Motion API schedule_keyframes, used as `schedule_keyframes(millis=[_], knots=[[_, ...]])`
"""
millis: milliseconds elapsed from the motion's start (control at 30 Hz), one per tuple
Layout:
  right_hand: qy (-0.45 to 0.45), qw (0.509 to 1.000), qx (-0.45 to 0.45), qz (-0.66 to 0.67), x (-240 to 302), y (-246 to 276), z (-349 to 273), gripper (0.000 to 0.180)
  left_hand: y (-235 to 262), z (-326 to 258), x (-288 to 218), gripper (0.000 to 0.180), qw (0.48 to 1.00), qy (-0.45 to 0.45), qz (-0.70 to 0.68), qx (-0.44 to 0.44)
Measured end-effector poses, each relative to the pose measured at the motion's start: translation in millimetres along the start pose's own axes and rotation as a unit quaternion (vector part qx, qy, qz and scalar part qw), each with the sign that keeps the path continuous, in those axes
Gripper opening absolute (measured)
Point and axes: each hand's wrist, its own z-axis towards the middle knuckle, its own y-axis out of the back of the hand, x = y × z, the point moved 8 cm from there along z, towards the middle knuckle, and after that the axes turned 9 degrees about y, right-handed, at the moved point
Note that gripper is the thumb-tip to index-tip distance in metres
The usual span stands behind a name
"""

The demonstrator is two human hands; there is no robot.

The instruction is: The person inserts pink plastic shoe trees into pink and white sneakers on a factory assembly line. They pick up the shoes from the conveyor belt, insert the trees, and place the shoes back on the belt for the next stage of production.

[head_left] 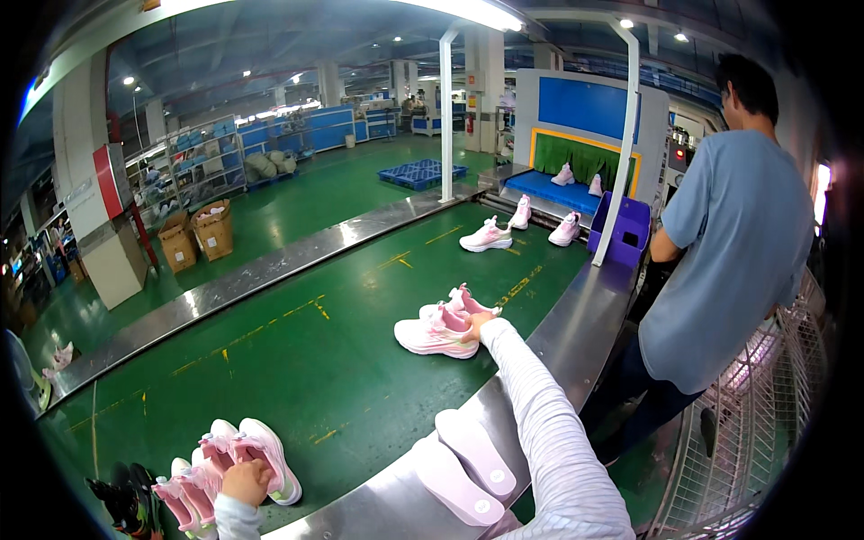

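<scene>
On the green conveyor belt (360, 378), my right hand (479, 327) is closed on the heel end of a pink-and-white sneaker (430, 337); its mate (459, 299) stands close behind it. At the near left, my left hand (247, 483) has its fingers curled over the opening of another pink-and-white sneaker (275, 461). Several similar sneakers (192, 490) stand packed beside that one, to its left. Between my arms, two pale insoles (479, 452) lie side by side on the belt's metal edge (387, 490).
Farther up the belt are more sneakers (486, 236), before a blue machine (589, 112) with a green curtain. A purple bin (621, 229) stands at its right corner. A person in a blue shirt (724, 243) stands at right by a wire rack (751, 432). Dark shoes (126, 499) sit lower left.
</scene>
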Motion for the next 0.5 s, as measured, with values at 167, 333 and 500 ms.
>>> schedule_keyframes(millis=[167,333,500], knots=[[0.169,0.983,-0.061,-0.022,120,-22,-23,0.037,-33,-20,-44,0.028,0.985,-0.081,-0.152,-0.01],[0.37,0.914,-0.004,0.167,284,-21,-114,0.034,-120,11,-37,0.057,0.977,-0.083,-0.191,-0.044],[0.388,0.862,0.032,0.323,306,33,-216,0.042,-139,5,1,0.043,0.97,-0.032,-0.207,-0.123]])
